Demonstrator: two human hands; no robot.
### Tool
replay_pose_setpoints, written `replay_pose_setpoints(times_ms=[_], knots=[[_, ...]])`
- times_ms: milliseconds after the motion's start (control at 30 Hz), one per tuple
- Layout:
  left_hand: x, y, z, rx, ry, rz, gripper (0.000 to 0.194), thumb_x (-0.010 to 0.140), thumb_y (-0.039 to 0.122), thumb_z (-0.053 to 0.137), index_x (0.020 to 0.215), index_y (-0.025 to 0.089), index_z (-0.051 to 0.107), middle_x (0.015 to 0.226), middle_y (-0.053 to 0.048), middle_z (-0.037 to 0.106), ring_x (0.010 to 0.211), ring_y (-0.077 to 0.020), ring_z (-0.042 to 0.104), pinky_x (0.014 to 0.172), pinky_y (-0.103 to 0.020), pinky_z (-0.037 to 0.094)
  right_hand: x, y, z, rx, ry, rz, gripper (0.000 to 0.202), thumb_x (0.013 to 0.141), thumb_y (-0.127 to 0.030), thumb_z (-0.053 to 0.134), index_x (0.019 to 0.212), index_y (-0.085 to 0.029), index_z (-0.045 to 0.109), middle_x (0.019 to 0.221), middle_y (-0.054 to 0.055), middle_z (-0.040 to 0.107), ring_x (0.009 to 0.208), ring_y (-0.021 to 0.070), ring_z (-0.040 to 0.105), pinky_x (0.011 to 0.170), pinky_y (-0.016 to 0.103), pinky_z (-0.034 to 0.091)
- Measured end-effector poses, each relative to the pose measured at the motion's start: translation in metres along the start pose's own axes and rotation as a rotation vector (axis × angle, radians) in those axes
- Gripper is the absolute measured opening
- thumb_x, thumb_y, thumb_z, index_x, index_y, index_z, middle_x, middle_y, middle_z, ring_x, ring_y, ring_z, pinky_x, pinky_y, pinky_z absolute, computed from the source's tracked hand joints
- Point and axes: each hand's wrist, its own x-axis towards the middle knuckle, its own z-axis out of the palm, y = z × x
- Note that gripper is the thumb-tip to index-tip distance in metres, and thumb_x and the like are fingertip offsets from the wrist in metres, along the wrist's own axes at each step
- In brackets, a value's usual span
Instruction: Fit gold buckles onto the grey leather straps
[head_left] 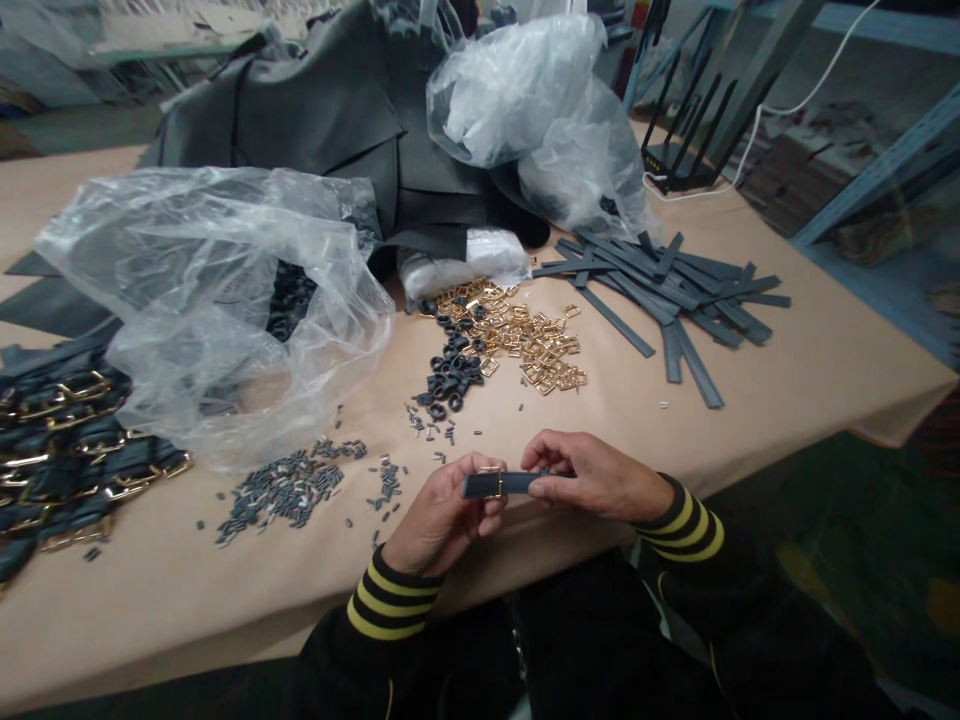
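Just below the centre of the frame, a dark strap lies between my two hands, raised over the near edge of the bench. Its long axis runs left to right, nearly level in the frame and crosswise to my body. A gold buckle sits around the strap toward its left end, and so lies nearer my left hand than my right hand. The left supports the buckle end, thumb and fingers closed about it; the right pinches the strap farther to the right, thumb on its near side. The hands are apart, joined only by the strap, both clamped on it. Beyond them, at upper centre, lie the loose gold buckles, with black loops heaped at their left side. Right of these, at upper right, grey strips lie crossed over one another. Lower left of centre, a scatter of small metal pieces lies to the left of my left hand. Farther left, at the frame's edge, are buckled black pieces, partly beside a clear plastic bag.
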Motion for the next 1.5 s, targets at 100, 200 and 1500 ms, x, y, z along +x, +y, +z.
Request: replay_pose_setpoints(times_ms=[100, 200, 1500], knots=[[0.000, -0.001, -0.003, 0.074, -0.043, -0.004, 0.026, 0.067, 0.032, 0.067, 0.075, 0.013, 0.051, 0.063, -0.001, 0.052, 0.050, -0.0071, 0.045, 0.044, -0.017, 0.033, -0.002, -0.001, -0.003, -0.150, -0.040, 0.009, 0.011, 0.076, -0.015, 0.049, 0.086, -0.015, 0.053, 0.063, -0.002, 0.057, 0.056, 0.0088, 0.052, 0.053, 0.020, 0.040], [0.002, -0.003, -0.005, 0.211, -0.042, 0.008, 0.023, 0.070, 0.031, 0.064, 0.072, 0.014, 0.049, 0.062, 0.000, 0.053, 0.049, -0.0072, 0.047, 0.048, -0.019, 0.035, -0.001, 0.000, -0.002, -0.242, -0.049, 0.030, 0.010, 0.075, -0.011, 0.046, 0.082, -0.016, 0.052, 0.059, -0.002, 0.057, 0.053, 0.0085, 0.049, 0.049, 0.018, 0.037], [0.002, 0.001, -0.015, 0.653, 0.379, 0.172, 0.021, 0.078, 0.034, 0.049, 0.072, 0.014, 0.046, 0.052, 0.003, 0.055, 0.039, -0.0063, 0.049, 0.040, -0.017, 0.039, 0.131, -0.045, 0.041, -1.145, 0.140, -0.075, 0.020, 0.083, -0.021, 0.044, 0.091, -0.013, 0.062, 0.088, 0.014, 0.063, 0.079, 0.0225, 0.061, 0.062, 0.028, 0.042]])
